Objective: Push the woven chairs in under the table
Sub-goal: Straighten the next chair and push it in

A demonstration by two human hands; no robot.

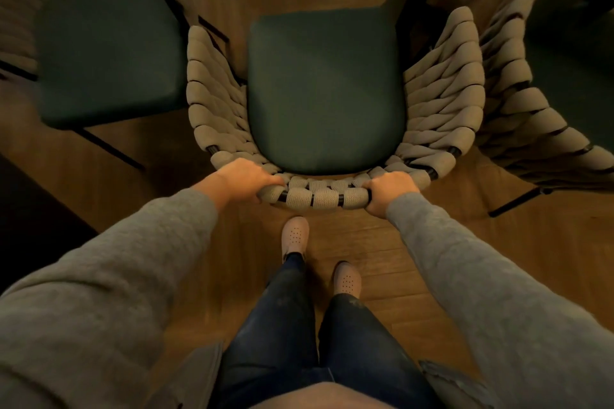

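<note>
The wooden floor carries your woven chair straight ahead of your fingers, with its dark green cushion just beyond them. A second chair stands out past your left hand, a third chair past your right hand. Both hands curl tightly round the woven back rail, one at each end.

The chair is wound in thick knitted beige rope, matt and nubbly, over a smooth dark frame that looks like metal, with a matt green cloth cushion, faintly glossy wood-plank floor and soft grey fleecy sleeves.
</note>
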